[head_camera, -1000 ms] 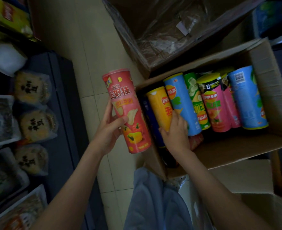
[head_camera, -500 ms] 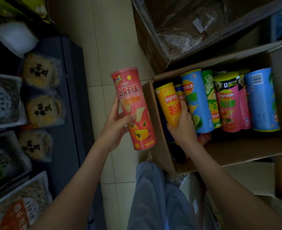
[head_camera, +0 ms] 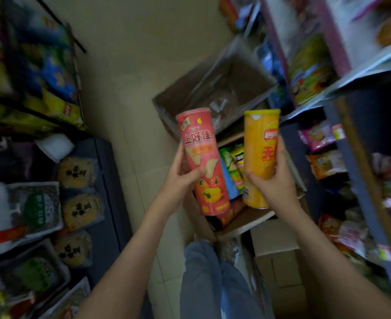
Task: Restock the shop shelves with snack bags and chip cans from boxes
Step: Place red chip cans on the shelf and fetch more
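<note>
two chip cans are clear of the box, one per hand. the left hand (head_camera: 180, 180) wraps the pink can (head_camera: 203, 162) at about mid-height, thumb across the printed front and fingers curled round the far side. the can stands nearly upright, its lid end tipped a little away from the wrist. the right hand (head_camera: 275, 183) grips the yellow can (head_camera: 259, 155) round its lower half, thumb on the side facing the pink can, fingers round the outer side. the two cans are just beside each other, not touching.

directly under both grips lies the open box (head_camera: 247, 223), with more cans (head_camera: 232, 173) showing between and below the held pair, so unloading looks far from finished. beyond the fingertips sits a second open box (head_camera: 213, 88) that seems to hold only loose plastic wrap. outboard of the left grip is a dark shelf (head_camera: 104, 192) carrying bagged snacks (head_camera: 80, 209). outboard of the right grip, a shelf unit (head_camera: 353, 171) holds more packets (head_camera: 325, 162).

neither held can has reached a shelf yet. by my reading this is the carry stage, with placing these two and emptying the box left to do.
</note>
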Available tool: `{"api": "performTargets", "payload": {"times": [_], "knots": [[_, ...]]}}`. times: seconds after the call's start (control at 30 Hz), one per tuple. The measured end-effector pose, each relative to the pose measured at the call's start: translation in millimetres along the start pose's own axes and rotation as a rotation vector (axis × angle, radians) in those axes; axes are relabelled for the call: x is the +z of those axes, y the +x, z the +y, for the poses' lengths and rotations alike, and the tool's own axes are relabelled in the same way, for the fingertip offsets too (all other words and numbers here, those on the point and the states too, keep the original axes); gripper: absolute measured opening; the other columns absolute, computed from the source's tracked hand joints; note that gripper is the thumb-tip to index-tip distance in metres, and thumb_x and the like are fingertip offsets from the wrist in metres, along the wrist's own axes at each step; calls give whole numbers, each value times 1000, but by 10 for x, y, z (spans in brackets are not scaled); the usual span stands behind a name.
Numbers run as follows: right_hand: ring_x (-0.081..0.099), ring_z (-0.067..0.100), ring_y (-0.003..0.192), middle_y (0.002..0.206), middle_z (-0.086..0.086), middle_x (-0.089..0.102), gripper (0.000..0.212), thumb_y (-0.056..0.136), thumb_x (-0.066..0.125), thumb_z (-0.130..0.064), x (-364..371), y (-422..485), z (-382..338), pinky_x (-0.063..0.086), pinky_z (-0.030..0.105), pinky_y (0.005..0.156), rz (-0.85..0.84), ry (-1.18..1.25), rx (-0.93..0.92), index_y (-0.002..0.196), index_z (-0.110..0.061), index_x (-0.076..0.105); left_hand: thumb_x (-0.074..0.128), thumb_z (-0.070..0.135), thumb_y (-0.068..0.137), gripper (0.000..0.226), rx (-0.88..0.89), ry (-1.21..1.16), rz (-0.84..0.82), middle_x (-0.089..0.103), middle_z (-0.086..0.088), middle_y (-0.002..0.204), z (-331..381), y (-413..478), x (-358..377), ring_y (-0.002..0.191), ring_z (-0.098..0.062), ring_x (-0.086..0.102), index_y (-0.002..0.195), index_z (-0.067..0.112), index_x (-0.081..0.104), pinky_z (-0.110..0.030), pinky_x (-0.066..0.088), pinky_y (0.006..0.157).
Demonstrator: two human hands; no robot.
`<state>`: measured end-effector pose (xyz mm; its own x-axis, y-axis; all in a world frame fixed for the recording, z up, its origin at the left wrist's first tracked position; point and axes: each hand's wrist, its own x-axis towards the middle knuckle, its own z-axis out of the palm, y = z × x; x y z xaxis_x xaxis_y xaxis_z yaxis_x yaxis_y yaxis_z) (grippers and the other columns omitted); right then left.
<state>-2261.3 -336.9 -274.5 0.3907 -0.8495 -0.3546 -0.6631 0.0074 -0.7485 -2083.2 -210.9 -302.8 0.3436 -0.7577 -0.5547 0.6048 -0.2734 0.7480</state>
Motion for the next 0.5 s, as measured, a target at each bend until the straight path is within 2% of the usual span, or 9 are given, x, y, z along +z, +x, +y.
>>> {"api": "performTargets", "payload": {"times": [0.07, 0.1, 0.13, 0.17, 0.23, 0.3, 0.37, 0.43, 0.5], "knots": [[39, 11, 133, 150, -9, 33, 101, 81, 76, -18, -232, -34, -177, 35, 31, 104, 25, 60, -1, 154, -32, 7, 74, 12, 67, 101, 17, 16, -53, 68, 2, 119, 178, 10, 184, 101, -14, 67, 152, 31, 23, -30, 55, 78], [41, 8, 131, 147, -14, 34, 102, 80, 77, -20, -955, -427, -570, 36, 32, 104, 170, 140, -36, 154, -34, 9, 76, 17, 65, 102, 67, 111, -169, 70, 6, 116, 631, -287, 774, 101, -14, 66, 151, 34, 23, -31, 55, 79], [42, 7, 130, 146, -17, 35, 103, 77, 79, -24, -1272, -606, -740, 39, 35, 105, 208, 178, -63, 153, -37, 10, 76, 17, 66, 102, 71, 151, -264, 71, 7, 114, 856, -450, 1057, 101, -14, 67, 151, 35, 23, -31, 55, 79], [44, 6, 129, 146, -17, 36, 103, 74, 79, -27, -1309, -607, -765, 40, 37, 105, 201, 193, -74, 152, -38, 12, 75, 14, 68, 101, 42, 162, -284, 71, 7, 113, 917, -435, 1101, 100, -14, 67, 152, 33, 22, -32, 55, 80], [46, 2, 128, 145, -16, 40, 102, 75, 78, -23, -1505, -659, -962, 43, 36, 104, 181, 226, -108, 151, -40, 14, 72, 9, 72, 101, 96, 170, -336, 70, 5, 115, 1105, -425, 1316, 103, -15, 66, 155, 29, 18, -34, 54, 83], [47, -11, 119, 136, -24, 44, 98, 80, 77, -13, -1969, -1038, -1121, 46, 26, 97, 252, 304, -131, 150, -43, 14, 74, 13, 73, 101, 139, 220, -466, 66, -1, 124, 1296, -683, 1782, 112, -21, 63, 155, 30, 18, -40, 51, 90], [45, -19, 113, 128, -35, 43, 97, 81, 75, -12, -2404, -1466, -1192, 46, 25, 96, 359, 316, -179, 145, -51, 14, 74, 16, 74, 97, 160, 279, -587, 63, -6, 128, 1426, -997, 2256, 115, -24, 61, 153, 33, 21, -42, 51, 90], [46, -15, 117, 128, -39, 42, 96, 80, 76, -12, -2813, -1887, -1216, 46, 32, 99, 450, 330, -210, 136, -60, 16, 74, 17, 73, 95, 197, 298, -703, 62, -6, 131, 1508, -1327, 2754, 115, -26, 61, 151, 36, 24, -40, 52, 88], [50, -3, 120, 134, -27, 46, 96, 79, 76, -13, -3166, -2364, -1151, 47, 36, 100, 539, 309, -218, 137, -58, 16, 75, 19, 70, 91, 244, 316, -791, 64, -2, 129, 1456, -1673, 3193, 114, -24, 62, 146, 41, 30, -37, 53, 85]]}}
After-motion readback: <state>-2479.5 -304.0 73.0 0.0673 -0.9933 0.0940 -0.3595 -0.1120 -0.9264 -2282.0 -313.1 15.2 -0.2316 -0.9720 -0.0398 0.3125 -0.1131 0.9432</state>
